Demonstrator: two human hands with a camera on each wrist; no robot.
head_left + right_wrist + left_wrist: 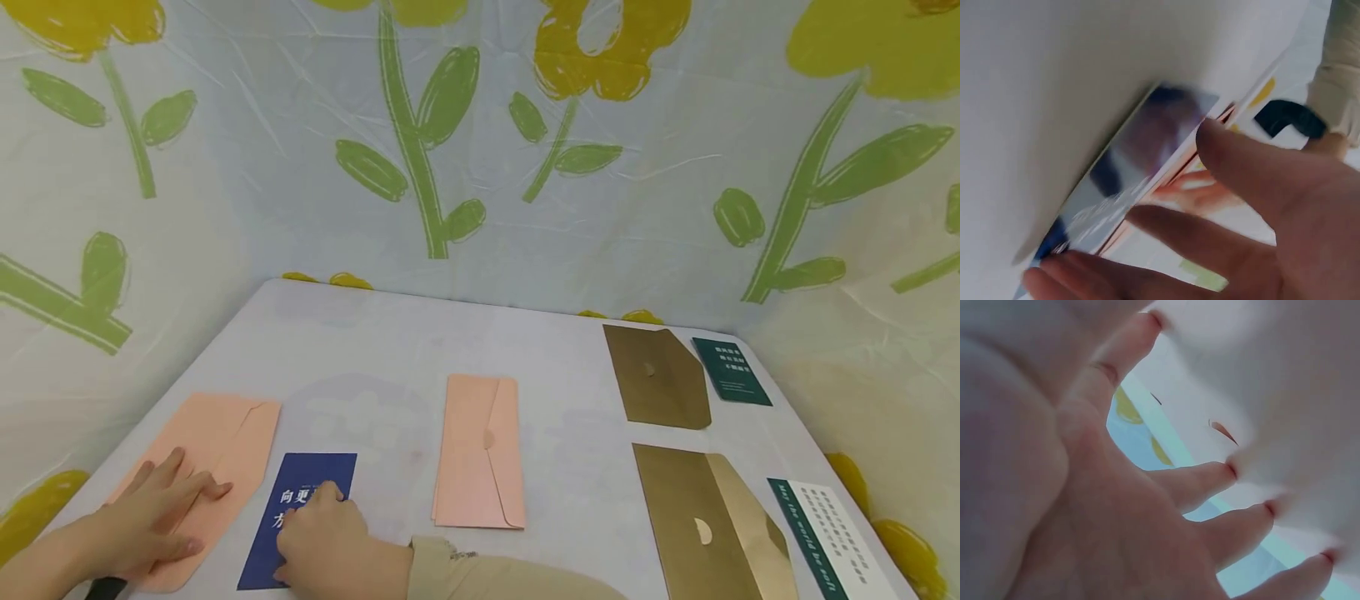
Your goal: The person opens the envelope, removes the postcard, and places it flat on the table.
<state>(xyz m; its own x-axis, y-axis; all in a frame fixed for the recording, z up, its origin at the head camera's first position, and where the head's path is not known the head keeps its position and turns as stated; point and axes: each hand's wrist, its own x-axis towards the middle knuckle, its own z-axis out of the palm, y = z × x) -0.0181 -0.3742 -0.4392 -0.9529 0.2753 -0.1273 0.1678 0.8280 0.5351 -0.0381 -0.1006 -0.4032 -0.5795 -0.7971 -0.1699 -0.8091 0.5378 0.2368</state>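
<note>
My left hand [153, 521] rests with spread fingers on a pink envelope [217, 425] at the left; in the left wrist view its fingertips [1266, 509] press on the pale paper. Beside it lies a dark blue card [318, 467] with white characters, partly covered by my right hand [326, 537]. In the right wrist view the thumb [1210, 134] is by one edge of the glossy card [1116, 169], while the other fingers [1172, 231] reach over and along it, apart from the thumb. The card lies on the table.
More pink envelopes [480, 467] lie stacked in the middle of the white table [375, 367]. At the right are a closed gold envelope [652, 383], a gold envelope with its flap out [686, 517], a green card [731, 371] and a white-and-green card [828, 533]. Flower-print cloth [300, 167] surrounds the table.
</note>
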